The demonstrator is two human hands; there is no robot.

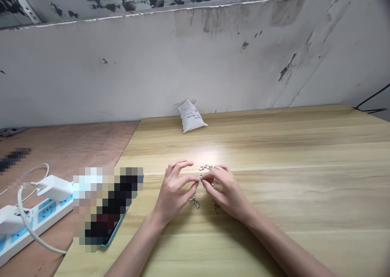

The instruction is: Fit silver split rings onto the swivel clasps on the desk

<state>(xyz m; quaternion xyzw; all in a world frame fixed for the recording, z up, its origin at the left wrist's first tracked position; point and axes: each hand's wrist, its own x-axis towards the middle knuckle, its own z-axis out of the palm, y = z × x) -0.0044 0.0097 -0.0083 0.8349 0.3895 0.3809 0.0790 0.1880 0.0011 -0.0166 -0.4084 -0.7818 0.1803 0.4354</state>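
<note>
A small metal ring (200, 177) is pinched between the fingertips of both hands, just above the wooden table. My left hand (173, 187) comes from the left, thumb and index finger closed on it, with the other fingers raised. From the other side, my right hand (224, 187) grips it between thumb and index finger. Silver lobster clasps (205, 167) lie on the table behind my fingers. One more clasp (196, 202) rests below my left fingertips. Another clasp (216, 207) is partly covered by my right hand.
A white labelled plastic packet (191, 116) leans near the wall (137, 74) at the table's (304, 159) far edge. To the left lie a phone-like blurred object (114, 212) and a white power strip (39, 220) with chargers and cables, on a reddish-brown surface (100, 143).
</note>
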